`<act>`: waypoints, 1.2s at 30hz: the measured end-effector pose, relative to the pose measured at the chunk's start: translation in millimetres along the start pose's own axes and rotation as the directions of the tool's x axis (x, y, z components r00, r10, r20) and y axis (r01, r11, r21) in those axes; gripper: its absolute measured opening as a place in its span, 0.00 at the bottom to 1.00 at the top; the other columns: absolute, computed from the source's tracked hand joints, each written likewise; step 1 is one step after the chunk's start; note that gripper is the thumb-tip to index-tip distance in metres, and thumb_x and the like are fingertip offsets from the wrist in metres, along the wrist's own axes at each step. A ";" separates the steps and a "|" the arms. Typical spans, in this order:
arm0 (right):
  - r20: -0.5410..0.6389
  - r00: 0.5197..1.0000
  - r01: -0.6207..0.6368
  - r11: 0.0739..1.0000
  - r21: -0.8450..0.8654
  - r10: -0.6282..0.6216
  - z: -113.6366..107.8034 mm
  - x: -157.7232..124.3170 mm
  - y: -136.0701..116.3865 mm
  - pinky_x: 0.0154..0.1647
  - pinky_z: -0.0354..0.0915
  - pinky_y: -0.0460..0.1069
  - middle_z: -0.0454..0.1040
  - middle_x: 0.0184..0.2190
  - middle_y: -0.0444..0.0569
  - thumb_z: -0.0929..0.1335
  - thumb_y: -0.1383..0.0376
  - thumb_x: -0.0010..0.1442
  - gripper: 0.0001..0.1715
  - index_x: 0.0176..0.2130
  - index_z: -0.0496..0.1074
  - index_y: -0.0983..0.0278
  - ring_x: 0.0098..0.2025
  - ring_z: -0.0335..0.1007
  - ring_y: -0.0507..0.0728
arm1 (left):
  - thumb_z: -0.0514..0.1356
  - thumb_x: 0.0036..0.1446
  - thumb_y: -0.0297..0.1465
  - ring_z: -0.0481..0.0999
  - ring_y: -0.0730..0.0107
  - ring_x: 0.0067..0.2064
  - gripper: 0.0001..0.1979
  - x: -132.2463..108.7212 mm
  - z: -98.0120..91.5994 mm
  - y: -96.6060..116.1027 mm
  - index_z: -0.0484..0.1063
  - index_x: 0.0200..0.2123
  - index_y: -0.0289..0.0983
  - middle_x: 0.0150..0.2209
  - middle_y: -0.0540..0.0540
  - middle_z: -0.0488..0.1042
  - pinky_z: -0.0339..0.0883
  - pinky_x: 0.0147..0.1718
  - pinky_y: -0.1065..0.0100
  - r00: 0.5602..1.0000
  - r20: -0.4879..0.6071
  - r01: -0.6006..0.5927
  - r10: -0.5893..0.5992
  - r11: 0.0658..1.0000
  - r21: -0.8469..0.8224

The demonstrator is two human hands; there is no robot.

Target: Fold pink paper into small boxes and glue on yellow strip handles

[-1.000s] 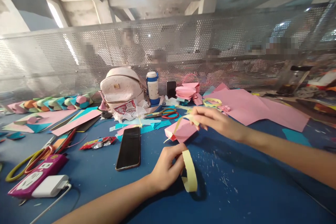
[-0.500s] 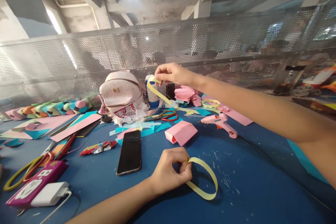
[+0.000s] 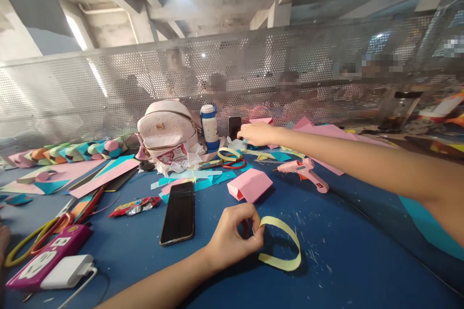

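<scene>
My left hand (image 3: 235, 231) is closed in a pinch on one end of a yellow paper strip (image 3: 295, 244). The strip curves in an open loop to the right of the hand, just over the blue table. My right hand (image 3: 259, 133) reaches to the back of the table, beside pink folded paper (image 3: 261, 120) and a dark upright phone (image 3: 235, 126). Its fingertips point down and are partly hidden, so any hold is unclear. Another curled yellow strip (image 3: 228, 155) lies by the red-handled scissors (image 3: 235, 163). A pink paper box (image 3: 250, 185) sits between my arms.
A pink glue gun (image 3: 304, 171) lies at right, its cord crossing the table (image 3: 348, 251). A black phone (image 3: 177, 212) lies left of centre. Behind are a backpack (image 3: 166, 125) and a bottle (image 3: 209, 128). Scissors (image 3: 43, 236) and a purple case (image 3: 50, 256) lie left.
My right hand has let go of the other yellow strip, which now lies curled by the scissors. That hand has moved down and right toward the pink paper. My left hand stays put.
</scene>
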State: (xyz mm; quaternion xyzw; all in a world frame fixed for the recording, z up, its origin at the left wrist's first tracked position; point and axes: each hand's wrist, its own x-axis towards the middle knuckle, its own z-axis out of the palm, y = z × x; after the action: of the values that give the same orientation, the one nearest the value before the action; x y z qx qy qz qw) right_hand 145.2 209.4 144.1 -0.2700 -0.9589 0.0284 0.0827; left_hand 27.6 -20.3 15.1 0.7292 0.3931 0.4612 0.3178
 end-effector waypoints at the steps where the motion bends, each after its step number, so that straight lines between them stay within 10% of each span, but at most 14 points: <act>1: -0.014 1.000 0.008 1.000 -0.021 -0.009 -1.5 -6.9 -9.5 0.36 0.61 0.50 0.77 0.43 0.56 0.66 0.78 0.51 0.17 0.40 0.76 0.67 0.46 0.70 0.63 | 0.58 0.50 0.22 0.64 0.77 0.26 0.09 0.1 -0.3 -0.1 0.62 0.22 0.37 0.25 0.52 0.66 0.59 0.26 0.76 1.000 -0.003 0.004 -0.004 1.000 0.009; 5: 0.036 0.997 0.074 0.997 0.029 -0.075 -8.4 -46.8 -53.7 0.35 0.61 0.48 0.78 0.38 0.48 0.65 0.69 0.61 0.10 0.40 0.76 0.62 0.38 0.72 0.56 | 0.58 0.51 0.23 0.64 0.77 0.26 0.09 2.1 -1.4 -0.5 0.61 0.22 0.36 0.24 0.52 0.66 0.59 0.26 0.76 0.999 -0.043 0.019 -0.018 1.000 0.023; 9: 0.165 0.969 0.061 0.825 0.562 -0.183 5.0 -104.2 -84.4 0.33 0.63 0.46 0.78 0.34 0.48 0.64 0.56 0.66 0.17 0.39 0.75 0.64 0.35 0.73 0.54 | 0.58 0.53 0.23 0.64 0.76 0.26 0.09 4.1 -2.4 -2.5 0.63 0.23 0.36 0.24 0.52 0.65 0.60 0.26 0.76 0.992 -0.119 0.040 -0.037 0.999 0.029; 17: 0.268 0.956 -0.287 0.555 0.781 0.119 41.6 -178.7 -70.1 0.25 0.58 0.45 0.65 0.19 0.40 0.67 0.51 0.61 0.19 0.30 0.68 0.63 0.21 0.61 0.49 | 0.63 0.55 0.26 0.71 0.71 0.33 0.05 11.0 -16.5 -0.4 0.67 0.32 0.37 0.31 0.49 0.72 0.66 0.34 0.72 0.984 0.041 -0.178 0.173 0.963 0.204; 22: 0.160 0.968 -0.241 0.552 0.798 0.191 26.8 -195.9 -50.9 0.26 0.60 0.46 0.66 0.21 0.42 0.65 0.49 0.63 0.21 0.32 0.68 0.64 0.21 0.59 0.49 | 0.56 0.58 0.22 0.66 0.55 0.61 0.22 31.3 -37.0 -4.5 0.63 0.56 0.38 0.60 0.38 0.67 0.58 0.58 0.52 0.886 0.377 -0.455 0.269 0.654 0.604; 25: 0.137 0.970 -0.225 0.534 0.815 0.200 25.4 -202.5 -43.5 0.27 0.62 0.46 0.68 0.24 0.43 0.65 0.49 0.63 0.21 0.35 0.67 0.64 0.24 0.62 0.49 | 0.52 0.55 0.16 0.60 0.56 0.66 0.32 41.2 -36.4 -17.7 0.59 0.62 0.39 0.65 0.39 0.62 0.55 0.61 0.50 0.883 0.401 -0.468 0.244 0.518 0.716; 32: 0.028 0.973 -0.165 0.610 0.775 0.227 24.3 -200.2 -38.0 0.25 0.59 0.45 0.66 0.27 0.44 0.64 0.51 0.64 0.21 0.46 0.68 0.64 0.28 0.61 0.50 | 0.57 0.59 0.24 0.72 0.56 0.57 0.16 65.2 -24.8 -23.9 0.77 0.47 0.43 0.53 0.45 0.76 0.61 0.58 0.54 0.979 0.127 -0.195 0.161 0.919 0.342; 36: -0.060 0.956 -0.152 0.659 0.736 0.288 7.0 -196.9 -47.0 0.23 0.57 0.46 0.65 0.26 0.43 0.65 0.52 0.63 0.20 0.43 0.70 0.65 0.26 0.61 0.50 | 0.53 0.63 0.28 0.77 0.57 0.50 0.15 72.2 -25.9 -16.6 0.78 0.45 0.38 0.46 0.43 0.80 0.69 0.49 0.59 0.997 -0.054 -0.047 0.057 0.984 0.172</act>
State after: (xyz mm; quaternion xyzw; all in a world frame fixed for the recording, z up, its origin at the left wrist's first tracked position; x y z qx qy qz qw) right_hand 285.4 66.4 113.7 -0.3310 -0.8185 0.3909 0.2603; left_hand 18.2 53.0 41.6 0.7498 0.4213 0.4553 0.2302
